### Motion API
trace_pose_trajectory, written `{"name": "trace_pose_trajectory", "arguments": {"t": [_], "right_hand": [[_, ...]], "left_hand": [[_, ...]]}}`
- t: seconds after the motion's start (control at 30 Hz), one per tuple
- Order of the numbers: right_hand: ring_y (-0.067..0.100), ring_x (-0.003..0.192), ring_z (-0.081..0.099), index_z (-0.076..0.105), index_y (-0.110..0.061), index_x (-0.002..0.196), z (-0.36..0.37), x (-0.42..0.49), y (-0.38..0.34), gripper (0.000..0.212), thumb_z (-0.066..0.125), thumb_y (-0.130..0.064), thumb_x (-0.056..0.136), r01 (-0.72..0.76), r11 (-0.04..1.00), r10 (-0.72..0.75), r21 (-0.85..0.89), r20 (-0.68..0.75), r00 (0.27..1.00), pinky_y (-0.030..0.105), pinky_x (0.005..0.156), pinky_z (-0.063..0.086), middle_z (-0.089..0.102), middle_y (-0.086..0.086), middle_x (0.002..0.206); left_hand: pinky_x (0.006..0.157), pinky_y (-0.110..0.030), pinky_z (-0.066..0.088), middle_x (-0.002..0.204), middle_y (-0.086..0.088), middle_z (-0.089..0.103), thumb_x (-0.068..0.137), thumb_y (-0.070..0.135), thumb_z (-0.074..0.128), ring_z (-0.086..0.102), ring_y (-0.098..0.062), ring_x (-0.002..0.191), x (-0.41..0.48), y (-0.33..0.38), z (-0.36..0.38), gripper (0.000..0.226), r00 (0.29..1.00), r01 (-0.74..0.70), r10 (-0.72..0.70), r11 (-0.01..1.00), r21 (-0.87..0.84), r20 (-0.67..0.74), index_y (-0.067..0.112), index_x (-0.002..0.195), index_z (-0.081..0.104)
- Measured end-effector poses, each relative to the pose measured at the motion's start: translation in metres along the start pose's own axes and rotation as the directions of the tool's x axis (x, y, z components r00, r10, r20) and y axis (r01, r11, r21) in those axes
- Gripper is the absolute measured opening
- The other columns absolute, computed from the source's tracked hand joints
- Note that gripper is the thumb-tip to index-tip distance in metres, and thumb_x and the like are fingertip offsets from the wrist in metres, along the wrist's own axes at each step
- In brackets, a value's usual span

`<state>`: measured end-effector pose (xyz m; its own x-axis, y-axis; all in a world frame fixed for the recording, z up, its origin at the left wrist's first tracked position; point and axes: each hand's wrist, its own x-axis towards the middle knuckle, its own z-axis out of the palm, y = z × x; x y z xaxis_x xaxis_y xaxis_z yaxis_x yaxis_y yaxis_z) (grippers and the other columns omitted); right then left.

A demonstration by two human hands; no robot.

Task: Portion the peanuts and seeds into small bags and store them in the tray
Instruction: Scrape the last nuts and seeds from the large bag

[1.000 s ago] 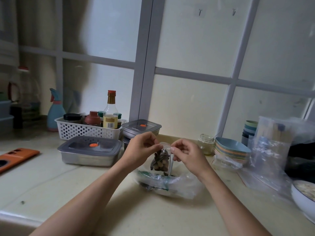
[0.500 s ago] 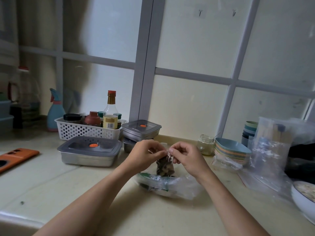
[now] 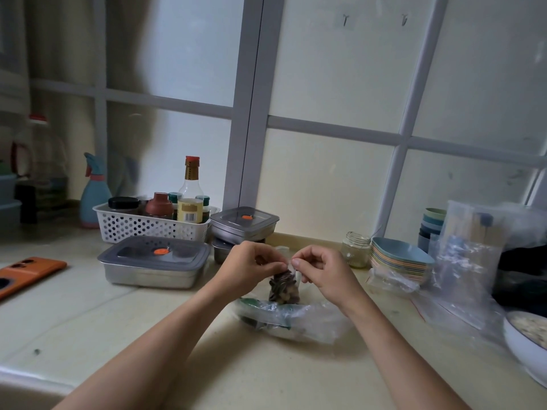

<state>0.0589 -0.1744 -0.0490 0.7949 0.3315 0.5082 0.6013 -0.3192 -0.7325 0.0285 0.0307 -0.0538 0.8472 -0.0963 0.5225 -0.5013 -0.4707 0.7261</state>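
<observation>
Left hand [image 3: 251, 269] and right hand [image 3: 321, 270] pinch the top of a clear, crinkly small bag [image 3: 284, 287] of dark seeds; fingers hide its seal, and below lies a crumpled plastic bag [image 3: 296, 319].

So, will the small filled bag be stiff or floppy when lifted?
Probably floppy: the small bag is thin clear film, hanging from the left hand and right hand. Its filled bottom likely sags, and may tip if stood.

No word or number can be read anywhere. The only printed mark that shows is a barcode [image 3: 189, 216] on the yellow label [image 3: 189, 209] of the tall bottle [image 3: 191, 187], which stands at the right end of the white basket [image 3: 133, 226]. The print around it is too small to make out.
</observation>
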Motion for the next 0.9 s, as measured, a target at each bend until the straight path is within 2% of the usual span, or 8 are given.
{"name": "trace_pose_trajectory", "arguments": {"t": [0.17,0.3,0.47,0.63,0.8,0.9], "right_hand": [[0.012,0.062,0.064,0.075,-0.019,0.087,0.001,-0.001,0.0,0.008,0.073,-0.02,0.095,0.016,1.0,-0.017,-0.027,-0.029,0.999,0.034,0.069,0.056,0.072,0.002,0.075],[0.011,0.061,0.064,0.074,-0.02,0.087,0.002,-0.002,-0.002,0.009,0.072,-0.022,0.096,0.026,0.999,-0.028,-0.048,-0.041,0.999,0.033,0.068,0.056,0.071,0.001,0.074],[0.011,0.061,0.063,0.073,-0.02,0.086,0.004,-0.002,-0.003,0.01,0.072,-0.019,0.095,0.016,0.999,-0.018,-0.05,-0.035,0.999,0.034,0.069,0.055,0.072,0.008,0.075],[0.014,0.062,0.064,0.072,-0.023,0.085,0.006,-0.002,-0.003,0.011,0.071,-0.022,0.096,0.016,0.996,-0.019,-0.088,-0.034,0.999,0.038,0.069,0.056,0.071,0.007,0.072],[0.009,0.058,0.06,0.068,-0.023,0.083,0.01,-0.002,-0.004,0.014,0.069,-0.023,0.097,0.018,0.985,-0.029,-0.173,-0.059,0.998,0.026,0.061,0.049,0.065,-0.004,0.061],[0.01,0.058,0.06,0.068,-0.024,0.082,0.01,-0.001,-0.002,0.015,0.069,-0.023,0.097,0.016,0.988,-0.028,-0.156,-0.073,0.997,0.03,0.063,0.05,0.065,-0.003,0.062]], "left_hand": [[0.069,-0.021,0.055,0.077,0.009,0.076,0.088,0.026,0.08,0.07,-0.008,0.075,-0.002,0.001,0.0,0.004,0.999,-0.023,0.024,1.0,0.021,-0.036,0.023,0.087,0.08],[0.07,-0.024,0.054,0.078,0.009,0.076,0.088,0.03,0.079,0.07,-0.01,0.076,0.0,0.0,0.001,0.007,0.999,-0.02,0.021,1.0,0.024,-0.04,0.023,0.088,0.081],[0.066,-0.02,0.05,0.077,0.001,0.075,0.089,0.024,0.078,0.062,-0.002,0.066,-0.001,-0.001,0.003,0.007,1.0,0.012,-0.013,1.0,-0.027,-0.028,0.019,0.084,0.078],[0.064,-0.022,0.048,0.076,-0.002,0.074,0.089,0.023,0.077,0.058,-0.002,0.063,-0.001,-0.002,0.005,0.009,0.999,0.019,-0.02,0.999,-0.026,-0.044,0.019,0.081,0.077],[0.061,-0.022,0.047,0.073,0.002,0.074,0.09,0.031,0.077,0.059,-0.003,0.063,-0.001,-0.003,0.005,0.012,0.997,0.003,-0.001,0.999,0.032,-0.072,0.022,0.082,0.079],[0.063,-0.028,0.053,0.073,0.004,0.075,0.09,0.038,0.077,0.068,-0.009,0.069,0.0,-0.004,0.003,0.014,0.997,0.007,-0.005,0.999,0.033,-0.08,0.025,0.084,0.081]]}}
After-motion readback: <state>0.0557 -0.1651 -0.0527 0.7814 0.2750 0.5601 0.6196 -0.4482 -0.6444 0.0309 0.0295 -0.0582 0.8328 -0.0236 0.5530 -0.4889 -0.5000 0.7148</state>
